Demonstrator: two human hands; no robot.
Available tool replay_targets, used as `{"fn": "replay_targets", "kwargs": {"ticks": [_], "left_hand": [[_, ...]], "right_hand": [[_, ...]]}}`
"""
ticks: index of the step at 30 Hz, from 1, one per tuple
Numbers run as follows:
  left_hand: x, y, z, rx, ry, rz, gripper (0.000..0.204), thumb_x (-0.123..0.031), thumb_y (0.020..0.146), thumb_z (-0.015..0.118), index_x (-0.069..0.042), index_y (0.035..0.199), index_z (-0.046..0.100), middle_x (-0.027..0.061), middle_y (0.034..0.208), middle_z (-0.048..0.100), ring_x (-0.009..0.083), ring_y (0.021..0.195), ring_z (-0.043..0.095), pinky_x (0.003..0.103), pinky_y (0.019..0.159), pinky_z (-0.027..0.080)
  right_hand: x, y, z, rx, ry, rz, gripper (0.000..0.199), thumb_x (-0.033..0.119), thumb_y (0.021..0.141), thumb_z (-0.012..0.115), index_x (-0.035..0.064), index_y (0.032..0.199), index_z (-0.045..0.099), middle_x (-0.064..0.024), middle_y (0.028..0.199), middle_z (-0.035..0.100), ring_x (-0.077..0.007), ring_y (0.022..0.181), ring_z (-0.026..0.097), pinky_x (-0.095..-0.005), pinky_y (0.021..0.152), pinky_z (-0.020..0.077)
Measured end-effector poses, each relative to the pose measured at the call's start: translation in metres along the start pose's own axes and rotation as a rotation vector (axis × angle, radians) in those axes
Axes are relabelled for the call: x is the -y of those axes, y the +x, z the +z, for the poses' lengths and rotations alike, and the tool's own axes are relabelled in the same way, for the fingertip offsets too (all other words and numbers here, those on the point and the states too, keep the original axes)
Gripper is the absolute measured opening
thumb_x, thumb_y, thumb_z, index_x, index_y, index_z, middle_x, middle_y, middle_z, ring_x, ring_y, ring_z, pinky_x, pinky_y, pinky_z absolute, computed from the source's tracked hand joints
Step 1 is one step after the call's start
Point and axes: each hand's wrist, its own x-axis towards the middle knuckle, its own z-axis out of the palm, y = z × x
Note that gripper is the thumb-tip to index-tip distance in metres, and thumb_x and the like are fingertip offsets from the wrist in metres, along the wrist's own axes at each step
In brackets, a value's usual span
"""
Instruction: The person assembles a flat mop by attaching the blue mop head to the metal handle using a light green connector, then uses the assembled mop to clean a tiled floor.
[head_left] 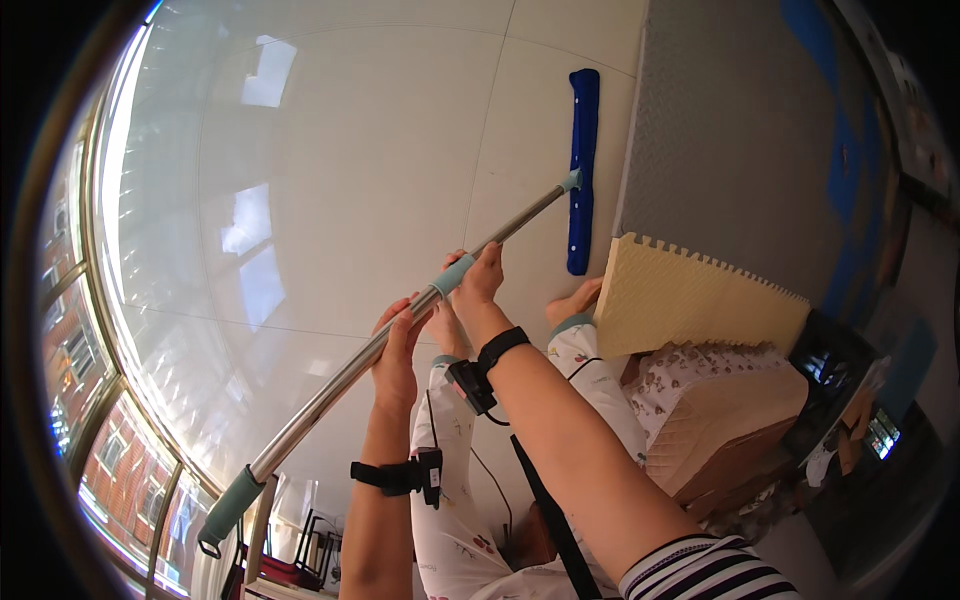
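My left hand (397,345) is wrapped around the metal mop handle (340,375) at mid-shaft, and my right hand (478,283) grips it higher up, at the pale green sleeve. Both are closed firmly on the pole, each wrist wearing a black strap. The handle runs from a green end cap at lower left up to the blue flat mop head (581,170), which lies flat on the glossy white tiled floor (350,180). I see the mop head's long right edge just beside the border of the grey textured mat (740,150), with a narrow strip of tile between. To the left the tiles stretch wide, bounded by a curved window wall (90,420). A yellow foam mat piece (690,305) with a toothed edge sits near my bare foot (575,300)
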Motion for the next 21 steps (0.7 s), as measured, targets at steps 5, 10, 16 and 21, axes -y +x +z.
{"fn": "replay_targets", "kwargs": {"ticks": [5,10,16,21], "left_hand": [[-0.039,-0.016,-0.014,-0.029,0.055,0.106,0.029,-0.014,0.085,0.047,0.004,0.108,0.046,0.0183,0.112,0.050,0.0281,0.103,0.051,0.035,0.093,0.040],[-0.055,-0.043,-0.017,-0.012,0.152,0.216,0.028,-0.012,0.085,0.048,0.005,0.107,0.047,0.0209,0.115,0.048,0.0282,0.104,0.050,0.037,0.093,0.040],[-0.065,-0.071,-0.004,-0.028,0.057,0.237,0.026,-0.013,0.087,0.043,0.006,0.104,0.047,0.0210,0.112,0.049,0.0275,0.101,0.052,0.037,0.091,0.043],[-0.089,-0.091,0.013,0.021,0.149,0.280,0.031,-0.020,0.087,0.046,0.008,0.102,0.049,0.0189,0.107,0.053,0.0274,0.095,0.055,0.037,0.088,0.044]], "right_hand": [[-0.020,-0.030,0.025,0.083,0.042,0.126,0.039,0.036,0.090,0.030,0.0231,0.127,0.027,-0.0047,0.068,0.046,-0.0157,0.055,0.050,-0.0329,0.054,0.0458],[-0.021,-0.056,0.031,0.214,0.094,0.199,0.027,0.033,0.091,0.030,0.0202,0.114,0.035,-0.0046,0.067,0.046,-0.0166,0.054,0.050,-0.0330,0.053,0.0459],[0.004,-0.092,0.024,0.226,0.074,0.156,0.022,0.028,0.092,0.028,0.0197,0.112,0.033,-0.0047,0.073,0.045,-0.0173,0.059,0.051,-0.0369,0.060,0.0495],[0.034,-0.122,0.020,0.387,0.038,0.177,0.015,0.024,0.092,0.030,0.0171,0.104,0.035,-0.0069,0.081,0.045,-0.0198,0.073,0.053,-0.0407,0.072,0.0492]]}}
